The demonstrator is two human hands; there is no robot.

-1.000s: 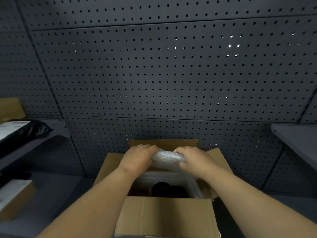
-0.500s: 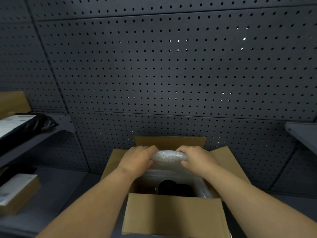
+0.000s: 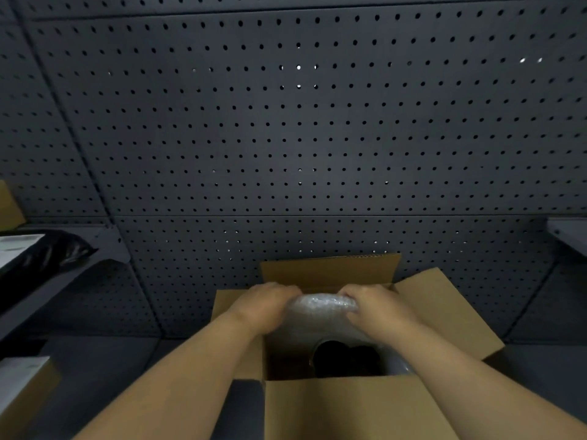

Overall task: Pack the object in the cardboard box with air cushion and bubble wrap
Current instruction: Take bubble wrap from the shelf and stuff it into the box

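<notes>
Grey pegboard wall [image 3: 286, 128] filling my view, grey counter [image 3: 104, 369] below, open cardboard box [image 3: 346, 408] at its near edge, bubble wrap [image 3: 320, 308] over the box's far side, my left hand [image 3: 263, 308] and right hand [image 3: 378, 309] gripping its ends, dark object [image 3: 346, 358] inside underneath.

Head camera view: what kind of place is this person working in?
Probably a packing or shipping station. A dark pegboard wall backs the bench, an open cardboard box is being filled with bubble wrap, and a side shelf holds a black mailer bag.
</notes>
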